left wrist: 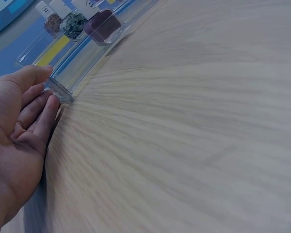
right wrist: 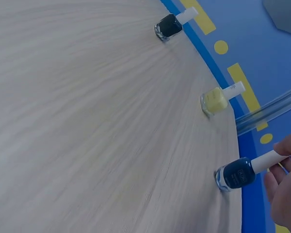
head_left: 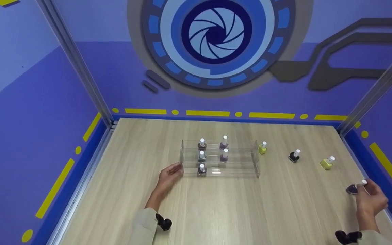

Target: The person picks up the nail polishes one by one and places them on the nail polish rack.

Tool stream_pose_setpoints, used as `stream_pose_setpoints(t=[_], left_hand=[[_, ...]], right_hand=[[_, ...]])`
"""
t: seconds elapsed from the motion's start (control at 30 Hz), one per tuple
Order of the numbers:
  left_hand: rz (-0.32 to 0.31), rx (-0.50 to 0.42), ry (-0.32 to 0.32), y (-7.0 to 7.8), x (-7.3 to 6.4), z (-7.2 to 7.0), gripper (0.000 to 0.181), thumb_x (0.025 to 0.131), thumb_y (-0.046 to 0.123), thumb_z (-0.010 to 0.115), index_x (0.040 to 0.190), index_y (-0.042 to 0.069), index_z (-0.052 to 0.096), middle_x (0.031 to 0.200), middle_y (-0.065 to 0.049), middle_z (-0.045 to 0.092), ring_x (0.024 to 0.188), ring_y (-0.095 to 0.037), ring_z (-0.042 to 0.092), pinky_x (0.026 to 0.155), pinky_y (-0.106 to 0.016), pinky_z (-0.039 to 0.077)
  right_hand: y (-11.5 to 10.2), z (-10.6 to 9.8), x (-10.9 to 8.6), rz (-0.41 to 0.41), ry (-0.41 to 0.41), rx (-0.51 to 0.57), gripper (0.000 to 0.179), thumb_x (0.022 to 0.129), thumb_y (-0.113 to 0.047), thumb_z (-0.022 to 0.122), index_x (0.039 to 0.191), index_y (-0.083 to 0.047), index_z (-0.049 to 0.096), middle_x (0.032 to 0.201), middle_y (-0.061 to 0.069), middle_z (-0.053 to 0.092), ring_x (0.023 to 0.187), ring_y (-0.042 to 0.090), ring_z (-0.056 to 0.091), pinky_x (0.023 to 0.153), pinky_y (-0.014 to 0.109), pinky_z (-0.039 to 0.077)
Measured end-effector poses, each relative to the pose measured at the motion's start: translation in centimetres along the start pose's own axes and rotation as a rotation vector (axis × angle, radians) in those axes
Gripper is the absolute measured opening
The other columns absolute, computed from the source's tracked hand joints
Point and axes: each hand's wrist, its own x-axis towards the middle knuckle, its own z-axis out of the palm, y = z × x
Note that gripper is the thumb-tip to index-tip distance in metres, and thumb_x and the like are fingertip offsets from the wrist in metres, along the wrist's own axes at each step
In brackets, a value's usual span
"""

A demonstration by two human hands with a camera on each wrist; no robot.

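A clear acrylic rack (head_left: 237, 170) with stepped tiers holds several white-capped nail polish bottles. My left hand (head_left: 170, 175) is at the rack's left end, its fingertips touching the side panel; in the left wrist view, the fingers of this hand (left wrist: 19, 126) look loosely extended. On the far right of the table, my right hand (head_left: 371, 200) pinches the white cap of a dark blue nail polish bottle (right wrist: 238, 174) between thumb and fingers. That bottle stands upright in the right wrist view, its base close over the tabletop.
Beyond the right hand, a yellow bottle (head_left: 326, 163), a black bottle (head_left: 294, 156) and another yellow bottle (head_left: 262, 149) stand in a row toward the rack. Blue printed walls and metal posts (head_left: 80, 64) border the wooden table (head_left: 216, 211).
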Motion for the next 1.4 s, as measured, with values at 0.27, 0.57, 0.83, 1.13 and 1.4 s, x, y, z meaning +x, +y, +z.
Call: stream_pose_setpoints(t=[0.27,0.57,0.83,1.13,1.4], left_hand=[[0.016,-0.041,-0.006,0.1,-0.5,-0.4,0.05,0.1,0.016,0.066,0.145,-0.002,0.052,0.15,-0.024,0.053,0.142,-0.037,0.049,0.111,-0.035,0.052],[0.04,-0.042,-0.003,0.2,-1.3,-0.9,0.051,0.1,0.013,0.065,0.146,-0.004,0.051,0.151,-0.026,0.052,0.143,-0.04,0.049,0.112,-0.035,0.051],[0.023,-0.077,-0.028,0.0,-0.7,-0.3,0.052,0.1,0.015,0.066,0.146,-0.003,0.051,0.152,-0.025,0.051,0.143,-0.038,0.048,0.112,-0.033,0.051],[0.027,-0.046,-0.013,0.1,-0.2,0.0,0.049,0.099,0.014,0.066,0.145,-0.001,0.054,0.15,-0.023,0.053,0.143,-0.037,0.049,0.114,-0.037,0.049],[-0.009,-0.009,0.01,0.2,-0.1,0.3,0.049,0.1,0.015,0.066,0.145,0.0,0.054,0.15,-0.022,0.054,0.143,-0.037,0.049,0.115,-0.04,0.049]], right_hand=[[0.6,0.2,0.1,-0.086,0.011,0.026,0.047,0.099,-0.018,0.064,0.145,-0.007,0.058,0.091,-0.037,0.061,0.083,-0.022,0.052,0.082,-0.004,0.045],[1.3,0.6,-0.3,-0.091,0.005,-0.072,0.048,0.1,-0.028,0.063,0.142,-0.004,0.059,0.081,-0.04,0.046,0.08,-0.022,0.046,0.094,0.001,0.046],[1.1,-0.2,-0.2,-0.085,0.036,-0.074,0.05,0.1,-0.029,0.064,0.143,-0.004,0.059,0.079,-0.039,0.046,0.078,-0.022,0.046,0.111,0.015,0.045],[-0.7,-0.5,-0.9,-0.11,-0.013,-0.055,0.047,0.1,-0.032,0.064,0.143,-0.012,0.061,0.089,-0.036,0.053,0.082,-0.02,0.049,0.115,0.017,0.043],[-3.1,1.0,-2.4,-0.317,-0.01,-0.085,0.039,0.098,-0.025,0.07,0.129,-0.002,0.068,0.085,-0.038,0.055,0.083,-0.02,0.055,0.09,0.002,0.049]])
